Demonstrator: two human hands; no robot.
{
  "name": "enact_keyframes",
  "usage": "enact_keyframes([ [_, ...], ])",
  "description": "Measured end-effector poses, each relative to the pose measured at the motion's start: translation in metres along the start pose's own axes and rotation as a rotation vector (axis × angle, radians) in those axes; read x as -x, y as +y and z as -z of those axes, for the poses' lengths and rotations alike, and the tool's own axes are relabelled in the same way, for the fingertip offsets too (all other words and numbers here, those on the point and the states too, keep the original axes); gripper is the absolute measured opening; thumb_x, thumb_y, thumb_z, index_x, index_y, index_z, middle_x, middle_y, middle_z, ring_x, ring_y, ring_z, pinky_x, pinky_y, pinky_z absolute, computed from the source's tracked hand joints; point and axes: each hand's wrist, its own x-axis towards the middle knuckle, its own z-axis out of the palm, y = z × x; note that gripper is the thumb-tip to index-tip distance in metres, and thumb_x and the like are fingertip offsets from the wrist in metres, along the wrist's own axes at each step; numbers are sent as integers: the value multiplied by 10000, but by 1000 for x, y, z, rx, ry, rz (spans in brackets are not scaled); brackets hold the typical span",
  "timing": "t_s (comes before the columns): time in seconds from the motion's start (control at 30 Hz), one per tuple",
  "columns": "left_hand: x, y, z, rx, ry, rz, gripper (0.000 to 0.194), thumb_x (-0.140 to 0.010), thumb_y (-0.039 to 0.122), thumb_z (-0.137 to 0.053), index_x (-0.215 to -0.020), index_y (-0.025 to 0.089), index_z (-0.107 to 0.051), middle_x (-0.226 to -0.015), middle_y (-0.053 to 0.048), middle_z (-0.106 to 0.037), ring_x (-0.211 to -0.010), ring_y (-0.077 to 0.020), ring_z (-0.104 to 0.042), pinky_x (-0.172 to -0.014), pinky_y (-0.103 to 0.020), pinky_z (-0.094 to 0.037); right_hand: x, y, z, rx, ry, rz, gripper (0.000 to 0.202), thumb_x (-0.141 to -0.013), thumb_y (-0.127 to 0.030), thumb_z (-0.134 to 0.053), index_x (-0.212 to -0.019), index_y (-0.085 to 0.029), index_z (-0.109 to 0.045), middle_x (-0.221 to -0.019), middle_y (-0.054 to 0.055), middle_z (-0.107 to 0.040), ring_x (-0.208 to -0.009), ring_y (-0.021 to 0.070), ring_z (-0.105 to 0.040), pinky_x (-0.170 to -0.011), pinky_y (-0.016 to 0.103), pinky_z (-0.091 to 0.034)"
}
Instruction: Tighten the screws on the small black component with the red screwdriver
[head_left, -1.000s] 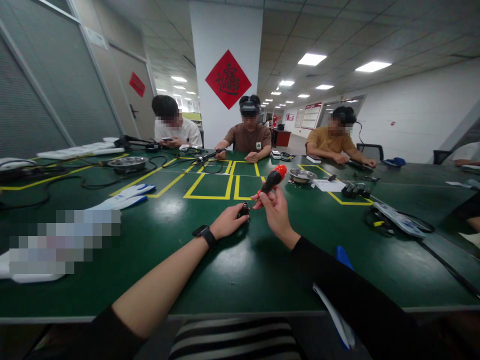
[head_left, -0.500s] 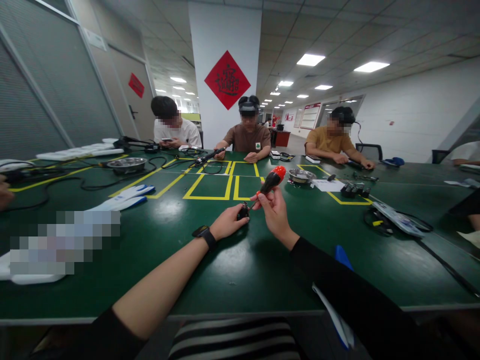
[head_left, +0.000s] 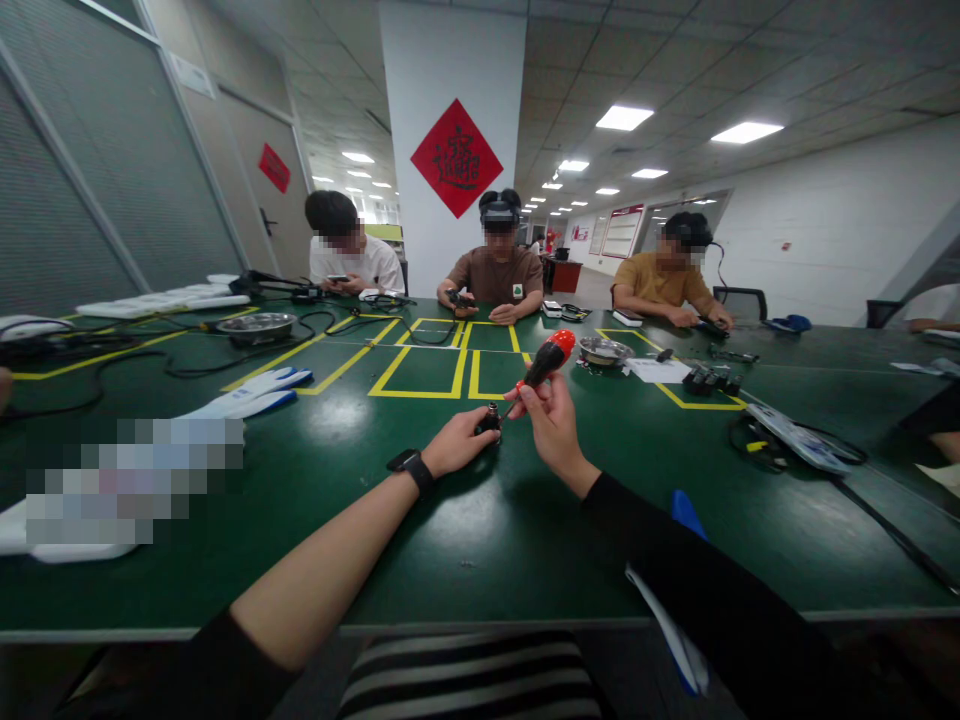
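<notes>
A small black part (head_left: 491, 420) with a metal tip stands on the green table (head_left: 420, 590), and the fingers of my left hand (head_left: 457, 443) are closed round it. My right hand (head_left: 553, 425) grips a red and black screwdriver (head_left: 550, 358), its handle tilted up to the right. The thin shaft slants down to the left towards the black part. Whether its tip sits in the part is too small to tell.
White and blue gloves (head_left: 247, 395) lie at the left, and a blue glove (head_left: 688, 512) is by my right sleeve. Metal bowls (head_left: 257, 327), black parts (head_left: 712, 380), a power strip (head_left: 799, 440) and cables lie further out. Three people sit across the table.
My hands hold the same things in nearly the same place. Across the table, the middle person's hand with a dark tool has drawn back towards the body.
</notes>
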Motion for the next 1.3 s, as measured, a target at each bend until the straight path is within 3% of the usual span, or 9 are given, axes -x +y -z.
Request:
enact_keyframes([
  [0.8, 0, -3, -1, -67, -2, -28, 243, -818, 320, -500, -977, 158, -587, -930, -61, -639, -833, -199, -579, -793, -310, -439, -1, 3, 2, -1, -24, -5, 234, -848, -347, -514, -1026, -206, -455, -769, -12, -598, -546, 79, -543, -556, 217, -460],
  [1.3, 1, 1, -1, -1, 21, -2, 260, -746, 294, -584, -959, 144, -593, -887, -52, -651, -829, -201, -583, -792, -306, -449, 0, 6, 3, -14, -77, -41, 261, -859, -359, -490, -1068, -204, -471, -752, -10, -592, -533, 80, -534, -526, 209, -444],
])
